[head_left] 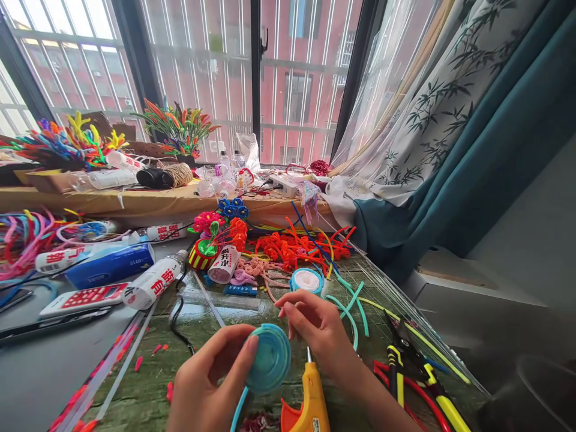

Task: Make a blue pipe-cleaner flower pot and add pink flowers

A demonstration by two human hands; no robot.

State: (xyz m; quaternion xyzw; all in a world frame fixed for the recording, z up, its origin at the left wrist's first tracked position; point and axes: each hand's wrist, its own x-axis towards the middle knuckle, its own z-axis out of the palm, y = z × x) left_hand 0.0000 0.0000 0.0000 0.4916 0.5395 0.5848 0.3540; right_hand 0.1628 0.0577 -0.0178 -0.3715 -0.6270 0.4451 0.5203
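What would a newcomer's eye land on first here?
Probably the round turquoise disc in the left hand, low in the middle of the view, with the yellow plastic glue gun just right of it. Next, the tangled heap of fuzzy orange-red pieces farther back, then the fuzzy multicoloured bunch at far left.

Left hand and right hand, both bare

The left hand, low and left of centre, has slim fingers; the right hand, right of centre, joins an uncovered forearm towards the lower right.
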